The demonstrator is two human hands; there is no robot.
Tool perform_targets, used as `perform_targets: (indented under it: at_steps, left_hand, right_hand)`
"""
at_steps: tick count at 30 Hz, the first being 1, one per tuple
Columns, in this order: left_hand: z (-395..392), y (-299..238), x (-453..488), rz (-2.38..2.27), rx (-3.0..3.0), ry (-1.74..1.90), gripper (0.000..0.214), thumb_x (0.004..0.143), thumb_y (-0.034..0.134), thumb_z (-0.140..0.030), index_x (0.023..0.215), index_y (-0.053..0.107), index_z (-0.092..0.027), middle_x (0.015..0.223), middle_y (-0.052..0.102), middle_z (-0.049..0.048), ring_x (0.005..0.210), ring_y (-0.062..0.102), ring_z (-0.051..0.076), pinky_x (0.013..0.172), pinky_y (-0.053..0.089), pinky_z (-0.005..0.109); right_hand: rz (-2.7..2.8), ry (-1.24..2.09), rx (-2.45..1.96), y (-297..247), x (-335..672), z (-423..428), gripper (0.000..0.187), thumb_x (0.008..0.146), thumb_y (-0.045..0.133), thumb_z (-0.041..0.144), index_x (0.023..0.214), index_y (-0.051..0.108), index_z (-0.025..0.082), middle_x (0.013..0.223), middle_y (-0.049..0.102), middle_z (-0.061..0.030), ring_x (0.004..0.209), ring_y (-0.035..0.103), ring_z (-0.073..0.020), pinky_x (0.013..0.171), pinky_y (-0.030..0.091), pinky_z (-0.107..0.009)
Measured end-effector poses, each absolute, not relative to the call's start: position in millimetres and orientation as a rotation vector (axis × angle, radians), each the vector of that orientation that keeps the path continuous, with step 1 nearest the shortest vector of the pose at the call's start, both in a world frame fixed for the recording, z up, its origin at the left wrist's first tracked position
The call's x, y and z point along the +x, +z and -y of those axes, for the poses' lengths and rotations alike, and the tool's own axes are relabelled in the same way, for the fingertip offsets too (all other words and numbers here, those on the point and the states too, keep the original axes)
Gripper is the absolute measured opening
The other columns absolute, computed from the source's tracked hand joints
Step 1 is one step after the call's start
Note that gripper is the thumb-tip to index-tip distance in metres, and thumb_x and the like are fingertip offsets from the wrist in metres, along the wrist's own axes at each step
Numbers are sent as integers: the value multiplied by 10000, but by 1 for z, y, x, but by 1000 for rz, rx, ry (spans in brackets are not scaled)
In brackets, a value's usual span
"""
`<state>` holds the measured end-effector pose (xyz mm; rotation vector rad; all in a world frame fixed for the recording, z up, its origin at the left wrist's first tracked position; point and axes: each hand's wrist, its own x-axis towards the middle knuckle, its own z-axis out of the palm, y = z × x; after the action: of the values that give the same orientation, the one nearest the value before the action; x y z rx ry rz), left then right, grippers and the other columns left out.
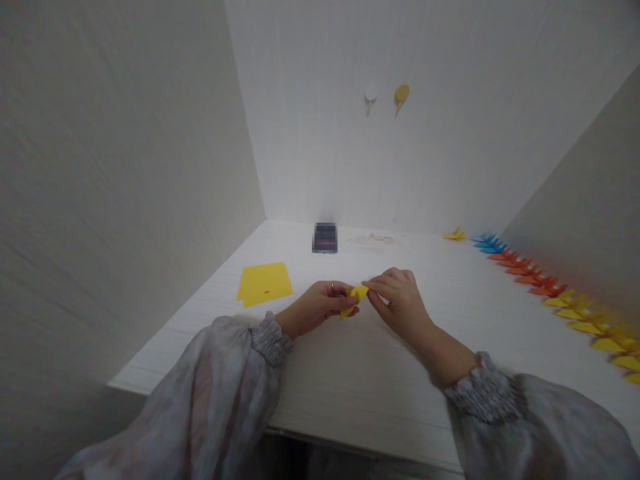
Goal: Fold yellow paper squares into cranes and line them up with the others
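A small folded piece of yellow origami paper (359,292) is held up above the white table, between my two hands. My left hand (323,307), with a ring on one finger, is closed around its lower left part. The fingertips of my right hand (397,300) pinch its upper right tip. Part of the folded paper is hidden behind my left fingers. To the left of my left hand lie flat yellow paper sheets (265,280) with a small orange mark near the lower edge.
A dark phone-like object (325,238), blurred out, stands at the back of the table (430,413). Folded paper cranes in blue (489,243), red (530,272) and yellow (595,323) line the right side. One yellow crane (455,234) sits apart. White hook (371,97) and yellow hook (401,95) hang on the wall.
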<state>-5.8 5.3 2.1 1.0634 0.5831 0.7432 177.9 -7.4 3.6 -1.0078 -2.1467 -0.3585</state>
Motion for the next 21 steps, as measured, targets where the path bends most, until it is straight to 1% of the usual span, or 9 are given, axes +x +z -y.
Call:
perform_targets:
  at_steps: [4, 6, 10, 13, 15, 17, 19, 21]
  left_hand:
    - [-9, -2, -4, -665, 1082, 829, 313, 541, 735, -285, 778, 620, -116, 691, 601, 4, 626, 551, 88, 673, 406, 244]
    - [-10, -4, -4, -733, 1106, 863, 308, 542, 730, -303, 753, 611, -114, 672, 603, 4, 610, 547, 88, 655, 404, 237]
    - [-12, -6, -4, -781, 1218, 836, 318, 556, 714, -321, 769, 601, -114, 679, 618, 17, 625, 557, 100, 642, 403, 236]
    - [-13, -8, -3, -755, 1252, 832, 363, 555, 720, -287, 845, 588, -113, 756, 626, 36, 666, 573, 107, 668, 411, 247]
    - [-13, -10, -2, -775, 1204, 888, 437, 519, 745, -227, 897, 552, -123, 800, 613, 36, 669, 579, 102, 666, 423, 252]
    - [-13, -10, -1, -830, 1150, 950, 487, 476, 765, -171, 892, 515, -135, 788, 596, 17, 641, 583, 94, 640, 436, 248]
    - [-12, -9, -1, -878, 1124, 942, 438, 477, 764, -170, 819, 493, -137, 716, 583, -8, 600, 587, 96, 616, 449, 252]
    - [-11, -8, 0, -901, 1143, 860, 346, 518, 743, -219, 731, 485, -130, 622, 575, -19, 559, 588, 101, 595, 457, 256]
  right_hand:
    - [2092, -353, -1024, 2, 179, 5, 305, 750, 535, 200, 1054, 561, 209, 950, 621, -78, 874, 496, -228, 744, 306, -399]
    - [2069, -286, -1001, 3, 176, 7, 297, 757, 532, 210, 1053, 551, 210, 974, 601, -80, 907, 495, -227, 763, 318, -400]
    - [2065, -124, -1015, 4, 167, 11, 179, 745, 580, 281, 904, 590, 199, 830, 605, -54, 822, 517, -201, 721, 340, -358]
    - [2091, -81, -1051, 0, 163, 10, 63, 752, 573, 255, 771, 594, 199, 743, 606, -31, 754, 514, -183, 696, 330, -340]
    - [2090, -89, -1074, -2, 162, 8, 78, 763, 553, 225, 697, 577, 193, 693, 599, -21, 715, 507, -172, 680, 325, -330]
    - [2059, -112, -1102, -4, 163, 6, 125, 761, 550, 212, 638, 550, 184, 648, 586, -16, 677, 498, -165, 660, 322, -321]
    - [2019, -127, -1122, -4, 164, 5, 157, 755, 554, 212, 603, 530, 181, 619, 577, -12, 651, 494, -159, 649, 323, -315]
    - [1991, -129, -1132, -4, 165, 5, 171, 754, 554, 216, 589, 524, 181, 606, 576, -9, 644, 496, -158, 653, 326, -314]
